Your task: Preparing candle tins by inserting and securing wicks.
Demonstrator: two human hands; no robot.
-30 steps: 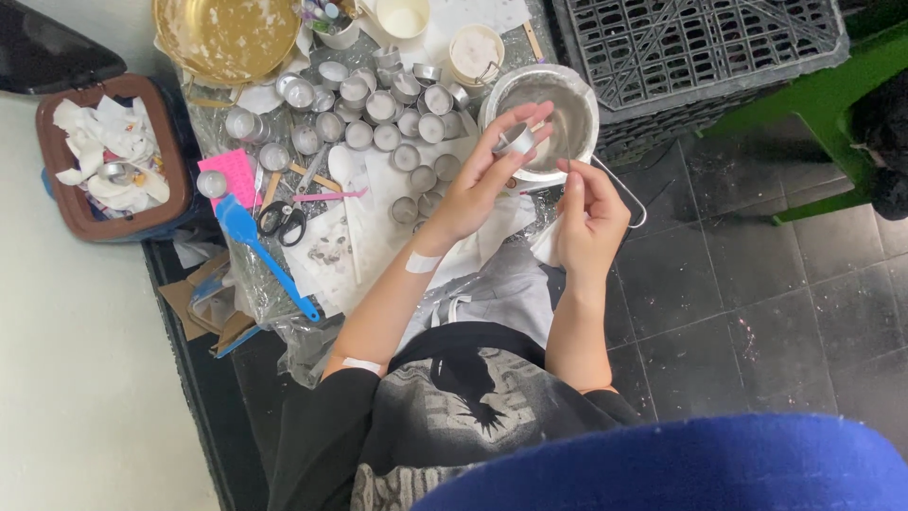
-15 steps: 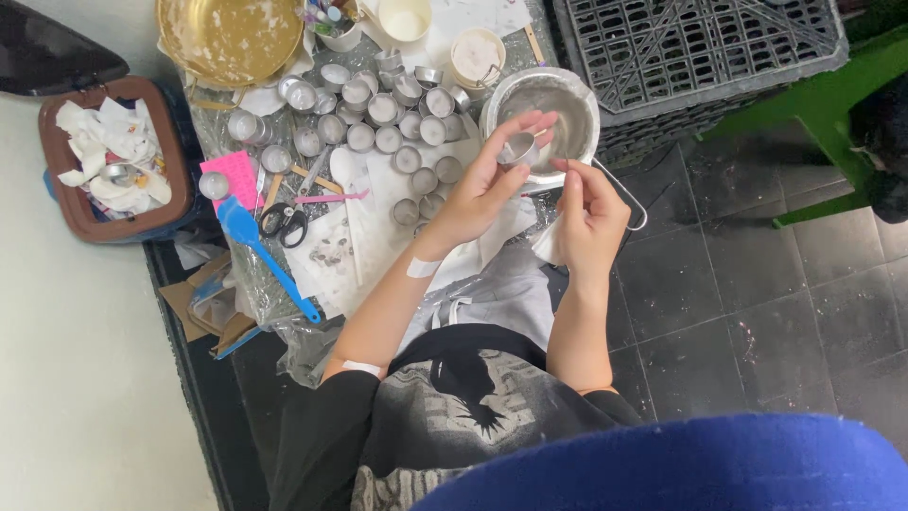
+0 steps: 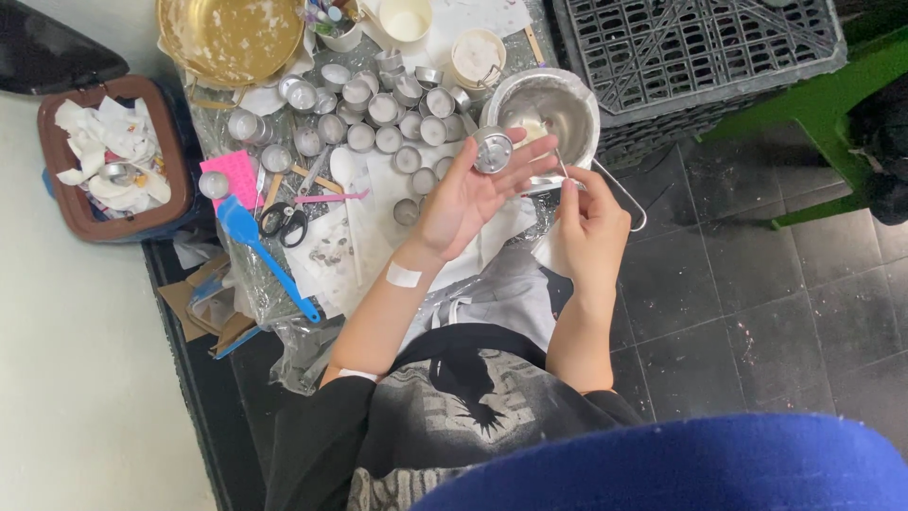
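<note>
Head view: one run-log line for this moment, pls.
left hand: holds small metal cup, palm up | right hand: pinches thin tool beside cup | metal bowl behind | many cups on table

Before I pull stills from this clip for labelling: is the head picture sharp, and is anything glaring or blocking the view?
Head view: mostly sharp and evenly lit. The left hand with its small metal cup and the right hand read clearly. The steel bowl and gold tray throw mild glare. A soft blue shape blocks the bottom edge. Shadows are weak.
</note>
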